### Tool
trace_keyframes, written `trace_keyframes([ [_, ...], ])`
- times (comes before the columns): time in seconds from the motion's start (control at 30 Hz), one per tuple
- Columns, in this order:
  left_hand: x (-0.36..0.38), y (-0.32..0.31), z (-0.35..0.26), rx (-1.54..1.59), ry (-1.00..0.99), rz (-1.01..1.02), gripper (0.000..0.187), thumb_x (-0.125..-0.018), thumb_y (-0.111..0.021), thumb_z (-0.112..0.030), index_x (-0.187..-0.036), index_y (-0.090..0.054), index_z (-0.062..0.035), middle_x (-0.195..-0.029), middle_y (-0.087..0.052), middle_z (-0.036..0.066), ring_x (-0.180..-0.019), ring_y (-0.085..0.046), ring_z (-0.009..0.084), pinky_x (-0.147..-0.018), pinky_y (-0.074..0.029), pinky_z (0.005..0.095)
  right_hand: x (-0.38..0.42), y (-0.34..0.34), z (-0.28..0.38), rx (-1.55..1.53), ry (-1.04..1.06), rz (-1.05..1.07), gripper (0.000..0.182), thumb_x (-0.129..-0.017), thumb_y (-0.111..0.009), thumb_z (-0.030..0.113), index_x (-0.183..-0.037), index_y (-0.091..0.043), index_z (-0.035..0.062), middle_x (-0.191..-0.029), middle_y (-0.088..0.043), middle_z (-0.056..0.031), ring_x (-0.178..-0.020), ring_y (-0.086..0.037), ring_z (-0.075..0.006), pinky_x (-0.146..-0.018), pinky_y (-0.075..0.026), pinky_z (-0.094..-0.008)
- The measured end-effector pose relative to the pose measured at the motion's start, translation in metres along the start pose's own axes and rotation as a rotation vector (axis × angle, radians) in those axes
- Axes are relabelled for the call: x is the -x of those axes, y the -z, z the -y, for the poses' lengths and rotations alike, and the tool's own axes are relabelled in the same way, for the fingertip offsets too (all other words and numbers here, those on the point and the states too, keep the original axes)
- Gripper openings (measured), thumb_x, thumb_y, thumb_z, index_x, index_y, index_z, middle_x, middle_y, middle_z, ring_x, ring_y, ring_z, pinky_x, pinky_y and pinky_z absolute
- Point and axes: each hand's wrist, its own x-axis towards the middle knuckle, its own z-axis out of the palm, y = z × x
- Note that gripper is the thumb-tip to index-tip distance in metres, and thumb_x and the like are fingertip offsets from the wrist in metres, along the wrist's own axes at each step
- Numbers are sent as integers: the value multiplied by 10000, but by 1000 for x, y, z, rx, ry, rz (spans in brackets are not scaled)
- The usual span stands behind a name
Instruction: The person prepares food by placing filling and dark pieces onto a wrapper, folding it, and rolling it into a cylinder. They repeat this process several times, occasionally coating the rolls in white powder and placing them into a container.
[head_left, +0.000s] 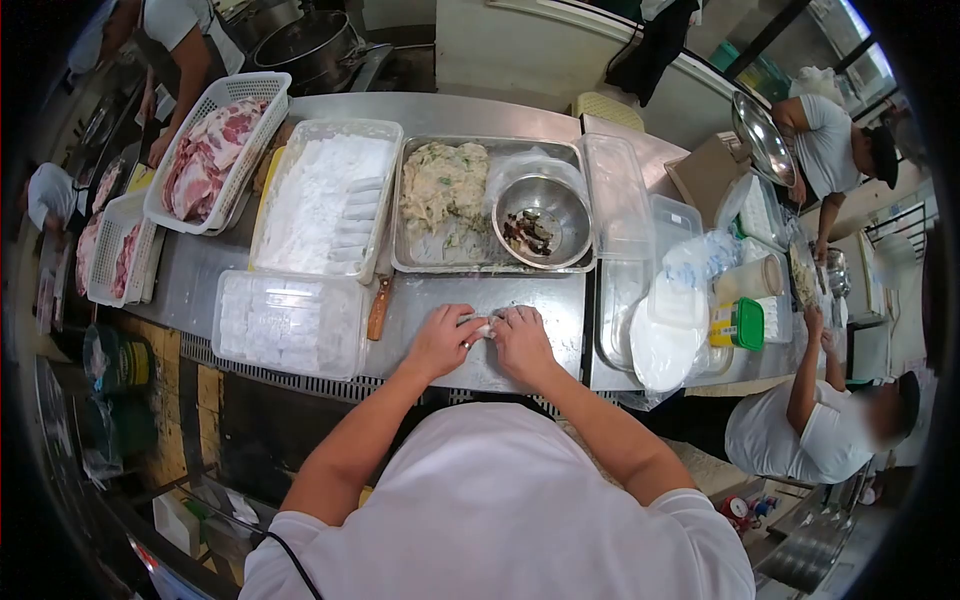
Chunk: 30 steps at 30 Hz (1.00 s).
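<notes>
My left hand (445,342) and my right hand (522,345) meet over the metal table. Both are closed on a small white dough piece (484,329), mostly hidden by the fingers. Just beyond them, a metal tray (480,268) bears a mound of pale filling with green flecks (440,185) and a steel bowl (568,215) with dark pieces inside. To the left, a plastic tub (262,245) contains white powder (320,195) and several white rolls (362,213) in a column. A wooden-handled tool (379,308) lies beside my left hand.
A lidded clear box (290,325) sits at the table's front left. White baskets of raw meat (215,165) stand farther left. On the right are stacked plastic containers (665,330) and a green-lidded tub (748,324). Other people (800,430) work on both sides.
</notes>
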Motion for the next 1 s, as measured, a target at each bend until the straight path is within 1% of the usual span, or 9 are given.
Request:
trace_keyframes([
  [0.27, -8, 5, -2, -59, 142, -80, 414, -988, -734, -227, -1364, -686, -61, -1340, -658, 142, -1239, -607, 371, -1077, -466, 503, -19, 8, 11, 89, -9, 11, 563, -937, -748, 251, -1431, -629, 9, -1341, -661, -177, -1266, -593, -372, -1140, -433, -533],
  [0.37, 14, 14, -2, -48, 238, -147, 446, -1000, -726, -243, -1388, -657, -34, -1357, -654, 152, -1247, -601, 384, -1086, -458, 517, -27, 1, 9, 34, 1, 184, 582, -928, -750, 221, -1449, -616, 0, -1337, -668, -185, -1253, -608, -371, -1145, -440, -505],
  [0.47, 40, 28, -4, -51, 336, -179, 462, -998, -731, -257, -1388, -647, -23, -1361, -654, 154, -1252, -596, 389, -1087, -454, 527, -43, 13, 19, -103, -91, 285, 593, -922, -745, 164, -1469, -607, -21, -1336, -688, -220, -1260, -633, -400, -1145, -459, -499],
  [0.57, 55, 31, -4, -72, 381, -182, 470, -989, -738, -271, -1379, -646, -26, -1358, -655, 152, -1261, -592, 383, -1090, -451, 526, -75, 34, 33, -314, -153, 231, 596, -908, -726, 120, -1466, -609, -52, -1301, -712, -270, -1224, -676, -434, -1104, -506, -500],
  [0.67, 58, 32, -4, -99, 361, -166, 469, -982, -738, -285, -1368, -648, -34, -1355, -657, 147, -1259, -596, 375, -1099, -445, 517, -140, 55, 45, -473, -153, 136, 580, -893, -715, 105, -1441, -627, -64, -1281, -723, -296, -1176, -708, -460, -1050, -549, -503],
  [0.73, 56, 33, -6, -115, 354, -163, 471, -973, -737, -300, -1358, -651, -43, -1350, -660, 139, -1264, -602, 356, -1112, -438, 503, -196, 56, 46, -532, -85, 13, 527, -879, -711, 110, -1383, -676, -43, -1270, -723, -301, -1141, -721, -458, -1015, -567, -490],
  [0.8, 55, 36, -6, -84, 368, -176, 491, -956, -746, -303, -1358, -652, -36, -1357, -660, 146, -1270, -601, 368, -1104, -449, 507, -259, 70, 53, -503, -54, 38, 460, -875, -713, 111, -1316, -725, -22, -1252, -731, -302, -1153, -721, -449, -1012, -567, -482],
  [0.87, 56, 35, -5, -69, 388, -164, 516, -949, -756, -329, -1359, -654, -33, -1359, -662, 147, -1285, -602, 364, -1104, -455, 502, -314, 66, 60, -520, -10, -18, 411, -866, -712, 111, -1254, -753, -19, -1200, -746, -304, -1138, -726, -450, -1001, -571, -476],
  [1.0, 57, 34, -4, -73, 411, -153, 519, -966, -756, -348, -1373, -654, -42, -1363, -663, 141, -1277, -613, 346, -1097, -463, 497, -399, 40, 69, -350, 65, 4, 386, -861, -713, 110, -1214, -764, -35, -1173, -758, -302, -1108, -728, -471, -997, -577, -491],
])
